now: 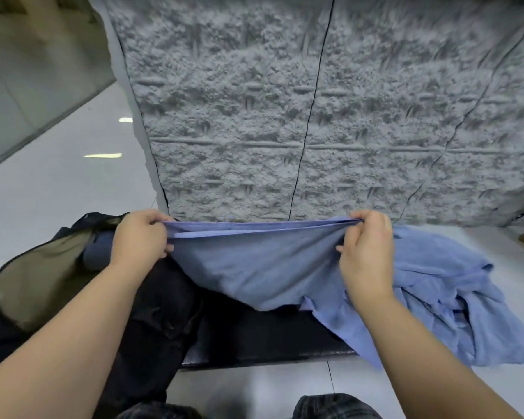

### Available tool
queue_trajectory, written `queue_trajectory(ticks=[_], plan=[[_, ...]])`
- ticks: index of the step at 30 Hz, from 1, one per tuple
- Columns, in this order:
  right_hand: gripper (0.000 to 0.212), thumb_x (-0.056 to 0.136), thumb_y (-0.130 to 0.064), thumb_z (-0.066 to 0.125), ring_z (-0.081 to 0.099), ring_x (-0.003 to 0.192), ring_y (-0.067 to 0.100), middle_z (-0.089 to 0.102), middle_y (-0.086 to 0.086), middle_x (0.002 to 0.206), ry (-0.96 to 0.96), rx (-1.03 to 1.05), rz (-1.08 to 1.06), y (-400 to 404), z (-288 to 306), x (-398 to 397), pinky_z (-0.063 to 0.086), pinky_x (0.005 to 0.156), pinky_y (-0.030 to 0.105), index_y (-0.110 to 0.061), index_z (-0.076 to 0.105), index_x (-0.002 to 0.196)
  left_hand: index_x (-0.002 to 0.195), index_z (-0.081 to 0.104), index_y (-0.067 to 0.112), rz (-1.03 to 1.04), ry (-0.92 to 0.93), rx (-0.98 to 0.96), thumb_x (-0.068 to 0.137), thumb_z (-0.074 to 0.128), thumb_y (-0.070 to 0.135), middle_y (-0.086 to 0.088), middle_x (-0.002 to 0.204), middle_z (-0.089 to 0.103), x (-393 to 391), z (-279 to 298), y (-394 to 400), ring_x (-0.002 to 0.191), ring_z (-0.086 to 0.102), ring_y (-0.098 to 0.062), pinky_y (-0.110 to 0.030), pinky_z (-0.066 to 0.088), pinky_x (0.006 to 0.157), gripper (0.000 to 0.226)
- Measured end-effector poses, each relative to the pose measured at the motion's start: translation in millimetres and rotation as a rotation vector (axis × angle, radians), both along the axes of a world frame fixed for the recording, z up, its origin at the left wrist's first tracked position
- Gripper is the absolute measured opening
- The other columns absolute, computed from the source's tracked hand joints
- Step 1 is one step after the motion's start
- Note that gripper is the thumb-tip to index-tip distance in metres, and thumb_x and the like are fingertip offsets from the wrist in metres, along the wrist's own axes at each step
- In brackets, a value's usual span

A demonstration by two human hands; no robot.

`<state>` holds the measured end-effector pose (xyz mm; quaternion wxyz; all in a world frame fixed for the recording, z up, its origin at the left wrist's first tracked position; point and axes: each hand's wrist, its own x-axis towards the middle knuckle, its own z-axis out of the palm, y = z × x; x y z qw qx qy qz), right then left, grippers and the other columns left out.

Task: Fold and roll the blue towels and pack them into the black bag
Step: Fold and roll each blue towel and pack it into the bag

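The blue towel hangs stretched between the person's two hands, its doubled top edge pulled taut, presumably so the layers line up before the next fold. The left hand pinches the corner nearest the black bag, the right hand pinches the other; both are clamped on the cloth. More blue towels lie heaped loose on the pale floor just to the right, close at hand. The bag gapes open at the left, and something dark blue, perhaps a rolled towel, sits in its mouth, though the wrist hides most of it. A grey textured wall stands behind.
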<state>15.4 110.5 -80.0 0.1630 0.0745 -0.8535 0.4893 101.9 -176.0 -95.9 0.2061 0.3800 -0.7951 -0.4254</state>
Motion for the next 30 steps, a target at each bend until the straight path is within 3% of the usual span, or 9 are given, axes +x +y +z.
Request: queue_trajectory(ticks=[2, 4, 7, 11, 14, 16, 19, 24, 30], plan=[[0.028, 0.094, -0.001, 0.031, 0.052, 0.092, 0.023, 0.041, -0.002, 0.108, 0.031, 0.020, -0.015, 2.7, 14.0, -7.3, 0.048, 0.083, 0.048, -0.011, 0.053, 0.108, 0.073, 0.062, 0.012, 0.038, 0.198, 0.277, 0.086, 0.037, -0.001, -0.015, 0.072, 0.060, -6.0, 19.0, -1.5, 0.053, 0.058, -0.023, -0.026, 0.054, 0.051, 0.031], [0.036, 0.092, 0.003, 0.029, 0.048, 0.098, 0.020, 0.047, 0.005, 0.116, -0.006, 0.118, -0.011, 5.4, 22.6, -13.4, 0.041, 0.086, 0.034, -0.010, 0.054, 0.114, 0.072, 0.059, 0.012, -0.005, 0.275, 0.353, 0.089, 0.041, 0.000, -0.013, 0.079, 0.058, -9.2, 28.9, -6.9, 0.062, 0.056, -0.022, -0.026, 0.053, 0.057, 0.027], [0.043, 0.086, 0.010, 0.030, 0.049, 0.104, 0.024, 0.051, 0.010, 0.119, -0.016, 0.248, -0.013, 11.3, 23.0, -14.7, 0.030, 0.077, 0.025, -0.009, 0.056, 0.115, 0.079, 0.060, 0.015, -0.220, 0.142, 0.258, 0.078, 0.059, 0.010, -0.010, 0.085, 0.060, -0.7, 30.7, -5.5, 0.072, 0.054, -0.018, -0.029, 0.046, 0.070, 0.005], [0.043, 0.082, 0.014, 0.033, 0.044, 0.092, 0.016, 0.053, 0.012, 0.115, -0.010, 0.261, 0.005, 17.3, 20.5, -16.2, 0.025, 0.072, 0.018, -0.006, 0.057, 0.112, 0.090, 0.057, 0.024, -0.422, -0.056, 0.019, 0.071, 0.076, 0.017, 0.001, 0.082, 0.061, 12.4, 26.2, -3.1, 0.066, 0.054, -0.011, -0.025, 0.040, 0.067, 0.027], [0.043, 0.084, 0.012, 0.031, 0.040, 0.091, 0.013, 0.049, 0.010, 0.118, -0.041, 0.290, 0.029, 20.0, 18.4, -17.4, 0.027, 0.073, 0.021, -0.007, 0.053, 0.116, 0.087, 0.062, 0.025, -0.438, -0.085, -0.305, 0.081, 0.071, 0.014, 0.004, 0.086, 0.059, 12.1, 21.9, -3.7, 0.072, 0.053, -0.005, -0.023, 0.038, 0.067, 0.015], [0.037, 0.089, 0.006, 0.032, 0.042, 0.093, 0.018, 0.047, 0.011, 0.120, -0.059, 0.315, 0.044, 19.5, 17.3, -19.5, 0.025, 0.071, 0.022, -0.006, 0.052, 0.117, 0.085, 0.066, 0.021, -0.410, -0.075, -0.407, 0.087, 0.063, 0.017, 0.001, 0.082, 0.058, 11.4, 21.4, -3.0, 0.072, 0.053, -0.014, -0.027, 0.038, 0.065, 0.006], [0.027, 0.090, -0.002, 0.039, 0.044, 0.095, 0.021, 0.047, 0.009, 0.115, -0.068, 0.332, 0.057, 19.7, 19.4, -22.7, 0.024, 0.070, 0.022, -0.005, 0.053, 0.113, 0.096, 0.070, 0.017, -0.368, -0.079, -0.431, 0.093, 0.056, 0.021, -0.003, 0.083, 0.059, 9.0, 22.7, -3.6, 0.076, 0.053, -0.021, -0.029, 0.037, 0.067, 0.015], [0.012, 0.095, -0.010, 0.043, 0.040, 0.083, 0.017, 0.048, 0.009, 0.107, -0.048, 0.430, 0.089, 22.3, 16.6, -28.9, 0.022, 0.063, 0.024, -0.008, 0.053, 0.100, 0.117, 0.065, 0.018, -0.300, -0.055, -0.398, 0.096, 0.050, 0.021, -0.002, 0.111, 0.067, 4.6, 25.2, -3.0, 0.107, 0.057, -0.022, -0.026, 0.040, 0.085, 0.027], [0.022, 0.099, -0.014, 0.040, 0.046, 0.078, 0.025, 0.059, 0.016, 0.098, -0.130, 0.366, 0.073, 9.4, 28.5, -49.6, 0.031, 0.065, 0.029, -0.004, 0.055, 0.110, 0.096, 0.058, 0.017, -0.279, -0.103, -0.295, 0.096, 0.048, 0.022, -0.005, 0.080, 0.065, -19.6, 33.4, 0.9, 0.070, 0.064, -0.020, -0.030, 0.044, 0.066, 0.012]])
